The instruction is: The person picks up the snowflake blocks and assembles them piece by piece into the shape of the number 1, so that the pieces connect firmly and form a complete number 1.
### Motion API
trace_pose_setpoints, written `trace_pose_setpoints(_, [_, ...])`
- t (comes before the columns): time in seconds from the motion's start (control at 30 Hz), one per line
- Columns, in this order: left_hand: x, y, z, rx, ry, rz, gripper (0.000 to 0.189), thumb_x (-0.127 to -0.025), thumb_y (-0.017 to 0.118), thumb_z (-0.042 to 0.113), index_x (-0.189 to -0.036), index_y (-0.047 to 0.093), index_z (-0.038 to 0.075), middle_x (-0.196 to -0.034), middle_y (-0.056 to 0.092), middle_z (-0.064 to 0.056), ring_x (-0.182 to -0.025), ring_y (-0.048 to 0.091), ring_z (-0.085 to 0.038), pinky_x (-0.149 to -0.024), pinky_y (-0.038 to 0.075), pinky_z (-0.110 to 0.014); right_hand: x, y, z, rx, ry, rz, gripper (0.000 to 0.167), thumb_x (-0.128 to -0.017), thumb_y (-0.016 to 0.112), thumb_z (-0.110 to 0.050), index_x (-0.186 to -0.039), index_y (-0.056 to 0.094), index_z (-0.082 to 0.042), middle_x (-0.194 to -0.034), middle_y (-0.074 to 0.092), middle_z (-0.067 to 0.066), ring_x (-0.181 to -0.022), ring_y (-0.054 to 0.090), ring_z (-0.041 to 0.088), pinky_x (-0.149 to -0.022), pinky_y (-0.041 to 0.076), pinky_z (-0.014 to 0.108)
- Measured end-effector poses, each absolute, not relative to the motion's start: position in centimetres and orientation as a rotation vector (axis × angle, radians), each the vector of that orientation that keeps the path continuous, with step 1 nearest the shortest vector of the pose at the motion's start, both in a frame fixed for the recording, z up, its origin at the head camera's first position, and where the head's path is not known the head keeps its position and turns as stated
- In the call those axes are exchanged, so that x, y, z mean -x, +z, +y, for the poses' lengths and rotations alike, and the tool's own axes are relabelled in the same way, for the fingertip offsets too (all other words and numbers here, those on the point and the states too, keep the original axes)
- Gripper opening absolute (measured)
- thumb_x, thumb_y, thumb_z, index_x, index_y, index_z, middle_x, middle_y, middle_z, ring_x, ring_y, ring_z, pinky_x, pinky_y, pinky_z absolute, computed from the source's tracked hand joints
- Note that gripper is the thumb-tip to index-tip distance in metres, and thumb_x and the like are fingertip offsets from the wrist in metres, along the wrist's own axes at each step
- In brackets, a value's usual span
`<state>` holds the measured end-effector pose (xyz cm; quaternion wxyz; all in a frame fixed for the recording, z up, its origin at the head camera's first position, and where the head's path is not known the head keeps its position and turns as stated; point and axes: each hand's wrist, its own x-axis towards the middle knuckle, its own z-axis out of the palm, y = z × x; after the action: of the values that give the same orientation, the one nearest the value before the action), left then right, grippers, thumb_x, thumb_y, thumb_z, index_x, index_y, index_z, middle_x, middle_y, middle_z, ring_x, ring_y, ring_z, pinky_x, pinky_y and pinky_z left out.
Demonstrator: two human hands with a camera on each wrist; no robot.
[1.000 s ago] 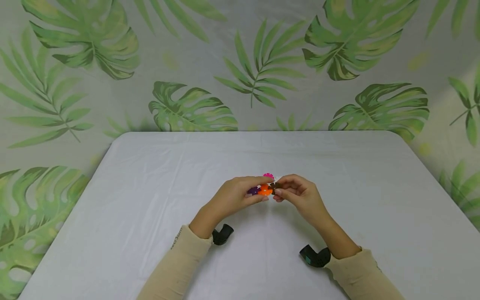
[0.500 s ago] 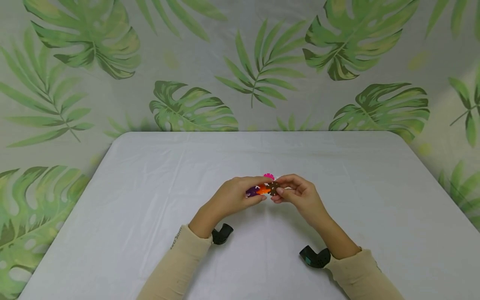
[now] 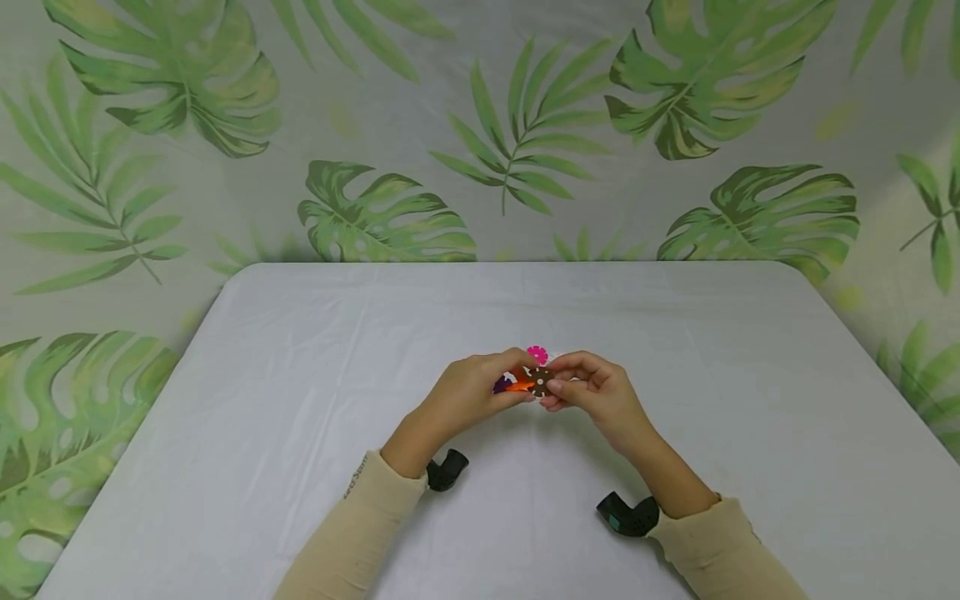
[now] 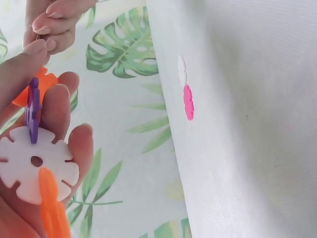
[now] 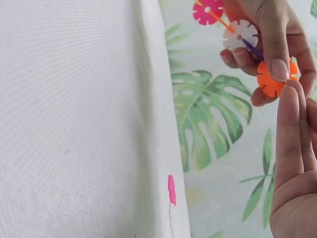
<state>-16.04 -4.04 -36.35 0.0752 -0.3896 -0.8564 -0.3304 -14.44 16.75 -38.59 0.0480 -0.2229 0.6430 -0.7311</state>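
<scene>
My left hand (image 3: 483, 383) grips a chain of notched plastic snowflake discs slotted into one another. In it are a pink disc (image 5: 207, 12), a thin-looking orange disc (image 4: 52, 203), a white disc (image 4: 59, 163), a purple disc (image 4: 32, 109) and, at the near end, another orange disc (image 5: 267, 79). My right hand (image 3: 603, 392) pinches a brown disc (image 3: 540, 383) between thumb and fingers. The brown disc overlaps the end orange disc in the head view, its flat face showing. The fingertips of both hands meet closely there, and the right wrist view hides the brown disc.
A loose pink disc (image 4: 188, 103) and a white disc (image 4: 182, 69) lie together on the white-covered table (image 3: 300, 333), beyond the hands. A leaf-print cloth (image 3: 525, 125) hangs behind the table. Black wrist-worn devices (image 3: 628, 514) sit under both wrists.
The brown disc has shifted slightly left and turned its face toward the head camera. The end orange disc has tilted to look thinner. Both forearms stay nearly in place.
</scene>
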Motion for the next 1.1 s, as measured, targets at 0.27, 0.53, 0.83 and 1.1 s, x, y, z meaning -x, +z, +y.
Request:
trace_pose_setpoints(0.27, [16.2, -36.5, -4.3, 1.174, -0.974, -2.540, 0.038, -0.080, 0.069, 0.023, -0.115, 0.059, 0.014, -0.093, 0.065, 0.005, -0.074, 0.057, -0.004, -0.062, 0.044, -0.015, 14.7, -38.8, 16.5, 0.712, -2.227, 1.951, 0.018, -0.084, 0.056, 0.009, -0.100, 0.051, 0.014, -0.083, 0.060, 0.012, -0.071, 0.065, 0.022, -0.067, 0.051, 0.038])
trace_pose_setpoints(0.53, [16.4, -36.4, -4.7, 1.166, -0.999, -2.514, 0.035, -0.080, 0.069, 0.023, -0.113, 0.060, 0.016, -0.091, 0.064, 0.006, -0.075, 0.057, -0.003, -0.063, 0.044, -0.014, 15.0, -38.7, 17.0, 0.774, -2.165, 2.095, 0.026, -0.083, 0.059, 0.005, -0.107, 0.053, 0.011, -0.100, 0.061, 0.013, -0.090, 0.061, 0.021, -0.079, 0.048, 0.031])
trace_pose_setpoints(0.83, [16.7, -36.1, -5.2, 1.129, -1.003, -2.502, 0.033, -0.079, 0.069, 0.024, -0.110, 0.061, 0.017, -0.089, 0.064, 0.008, -0.073, 0.056, -0.001, -0.062, 0.044, -0.014, 15.8, -38.5, 18.2, 0.818, -2.104, 2.251, 0.035, -0.083, 0.060, 0.004, -0.116, 0.050, 0.007, -0.114, 0.056, 0.017, -0.108, 0.051, 0.029, -0.088, 0.042, 0.031])
trace_pose_setpoints(1.1, [16.9, -35.8, -5.9, 1.073, -0.985, -2.548, 0.035, -0.079, 0.069, 0.025, -0.113, 0.060, 0.018, -0.092, 0.065, 0.006, -0.075, 0.056, -0.003, -0.064, 0.044, -0.015, 17.0, -38.4, 18.9, 0.777, -2.047, 2.370, 0.039, -0.083, 0.061, 0.002, -0.120, 0.049, 0.005, -0.118, 0.053, 0.018, -0.111, 0.048, 0.029, -0.091, 0.039, 0.029])
